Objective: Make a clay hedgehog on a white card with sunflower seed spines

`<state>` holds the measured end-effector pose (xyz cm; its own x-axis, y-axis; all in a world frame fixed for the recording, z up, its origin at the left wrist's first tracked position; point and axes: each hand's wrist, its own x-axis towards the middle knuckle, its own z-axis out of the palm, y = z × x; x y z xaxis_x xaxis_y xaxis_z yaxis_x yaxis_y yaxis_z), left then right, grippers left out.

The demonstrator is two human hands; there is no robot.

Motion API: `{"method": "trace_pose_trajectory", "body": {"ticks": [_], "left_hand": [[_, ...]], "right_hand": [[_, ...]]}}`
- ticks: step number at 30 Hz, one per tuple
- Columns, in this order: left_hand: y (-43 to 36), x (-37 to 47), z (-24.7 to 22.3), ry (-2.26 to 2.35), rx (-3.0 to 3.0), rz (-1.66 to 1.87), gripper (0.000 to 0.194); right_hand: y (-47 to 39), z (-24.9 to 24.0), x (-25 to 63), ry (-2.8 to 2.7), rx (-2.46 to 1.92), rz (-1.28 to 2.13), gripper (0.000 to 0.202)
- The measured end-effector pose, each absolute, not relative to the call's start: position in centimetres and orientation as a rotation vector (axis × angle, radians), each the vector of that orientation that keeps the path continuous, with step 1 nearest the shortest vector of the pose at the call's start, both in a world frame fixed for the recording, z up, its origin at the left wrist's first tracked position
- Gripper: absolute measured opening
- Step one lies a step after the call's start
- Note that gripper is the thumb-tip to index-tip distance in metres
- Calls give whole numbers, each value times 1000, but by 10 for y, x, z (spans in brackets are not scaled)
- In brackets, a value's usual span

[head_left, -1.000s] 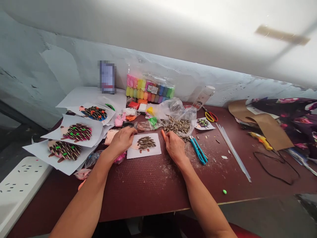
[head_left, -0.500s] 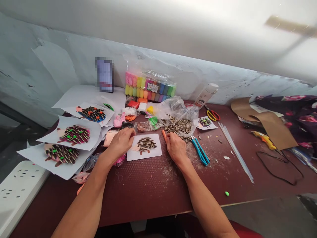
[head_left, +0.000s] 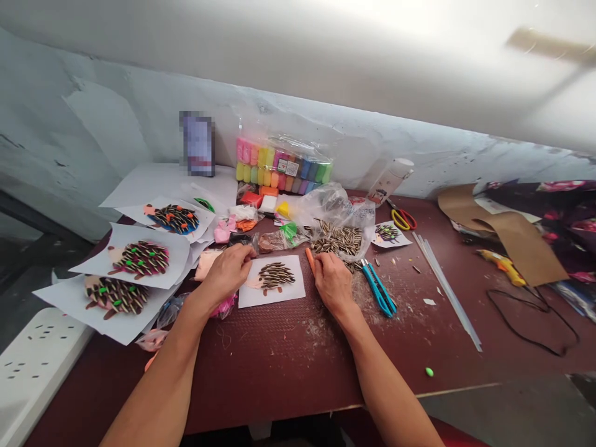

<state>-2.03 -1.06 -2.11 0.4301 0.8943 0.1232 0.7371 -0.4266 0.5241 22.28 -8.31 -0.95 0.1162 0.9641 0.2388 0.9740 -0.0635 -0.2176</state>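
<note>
A small white card (head_left: 288, 299) lies in front of me, bearing a hedgehog picture with a pale clay face, brown clay feet and striped sunflower seeds (head_left: 275, 274) as spines. At its upper left corner is my left hand (head_left: 231, 268), fingers curled together beside a black clay packet (head_left: 239, 239); what they pinch, if anything, is hidden. My right hand (head_left: 331, 279) is closed around an orange stick-like tool (head_left: 310, 257), whose end sticks out past the fingers, to the right of the card. Just beyond this hand, loose sunflower seeds (head_left: 342, 239) spill from a clear plastic bag (head_left: 333, 202).
Finished-looking hedgehog pictures (head_left: 139, 257) are stacked at left, near a white power strip (head_left: 40, 354). Clay packs (head_left: 284, 167) lean at the back. To the right are a teal utility knife (head_left: 379, 290), scissors (head_left: 403, 218), clear glue sticks (head_left: 447, 292), and a yellow glue gun (head_left: 505, 268).
The view has shifted slightly, so everything sits a little lower in the picture. Both hands keep nearly the same place and grip; the card lies where it was.
</note>
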Motion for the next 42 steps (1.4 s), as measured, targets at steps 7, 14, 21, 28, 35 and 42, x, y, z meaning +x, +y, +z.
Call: {"method": "trace_pose_trajectory", "body": {"ticks": [7, 14, 21, 28, 35, 42], "left_hand": [[-11, -20, -20, 1380, 2252, 551, 22], [-11, -20, -20, 1389, 2253, 542, 23], [-10, -22, -22, 1387, 2274, 549, 23], [-10, -22, -21, 1402, 2268, 529, 24], [-10, -21, -21, 1410, 2273, 538, 24], [-10, -20, -22, 1405, 2289, 545, 23]], "right_hand": [[-85, -15, 221, -1918, -1951, -28, 26], [-84, -8, 239, -1806, -1980, -19, 20], [-82, -2, 255, -1712, -2142, 48, 21], [-83, 2, 262, -1657, -2182, 190, 16], [-83, 5, 258, -1696, -2242, 255, 14], [-83, 5, 250, -1776, -2321, 221, 15]]}}
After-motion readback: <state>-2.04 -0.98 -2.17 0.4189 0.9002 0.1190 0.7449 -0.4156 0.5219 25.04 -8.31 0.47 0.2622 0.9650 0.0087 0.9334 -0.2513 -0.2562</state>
